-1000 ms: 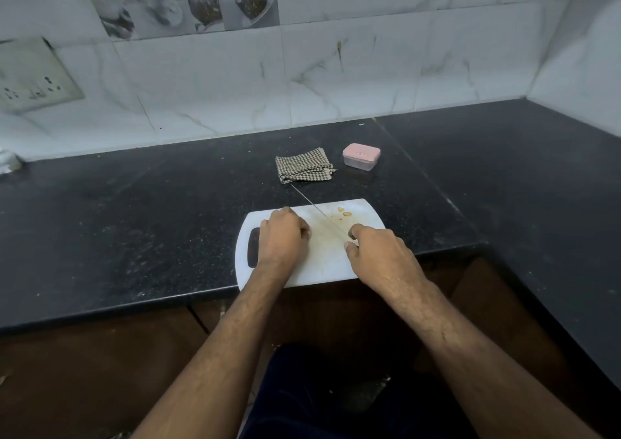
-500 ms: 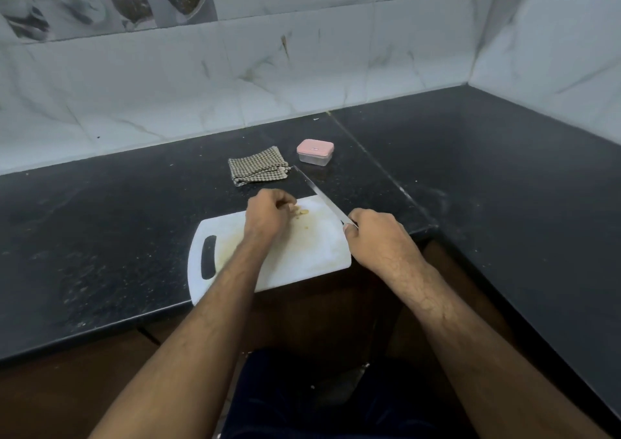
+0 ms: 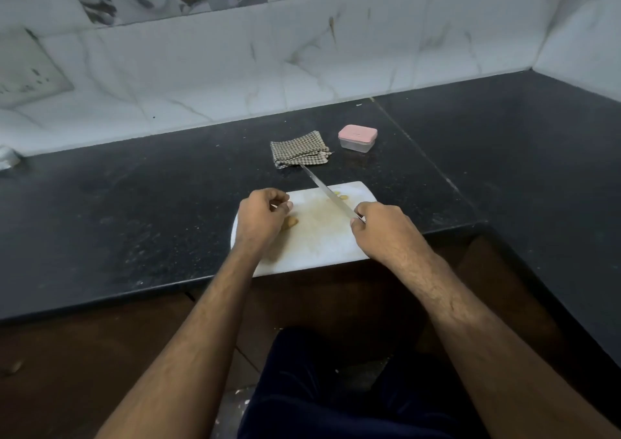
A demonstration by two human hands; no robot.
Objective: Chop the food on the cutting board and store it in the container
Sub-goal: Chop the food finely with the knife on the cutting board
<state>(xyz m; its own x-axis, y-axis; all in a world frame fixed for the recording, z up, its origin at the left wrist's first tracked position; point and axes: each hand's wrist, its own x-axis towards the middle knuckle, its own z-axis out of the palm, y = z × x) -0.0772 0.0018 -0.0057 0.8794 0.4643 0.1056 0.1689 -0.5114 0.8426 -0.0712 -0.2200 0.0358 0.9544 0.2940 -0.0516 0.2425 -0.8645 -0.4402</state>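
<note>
A white cutting board (image 3: 322,240) lies at the front edge of the black counter. My left hand (image 3: 260,218) sits on its left part, fingers curled, holding a small yellowish food piece (image 3: 291,222) against the board. My right hand (image 3: 383,233) grips the handle of a knife (image 3: 327,194). The blade slants up and to the left over the board, its tip reaching past the far edge. A few small cut pieces (image 3: 341,197) lie near the board's far edge, beside the blade. The clear container with a pink lid (image 3: 357,138) stands closed behind the board.
A folded checked cloth (image 3: 299,149) lies just behind the board, left of the container. The black counter (image 3: 134,203) turns a corner on the right and runs toward me. A tiled wall stands behind, with a socket plate (image 3: 27,75) at the left.
My left hand has drawn back from the cut pieces at the board's far edge to its left part, now over a larger piece. My right hand still holds the knife at the same slant.
</note>
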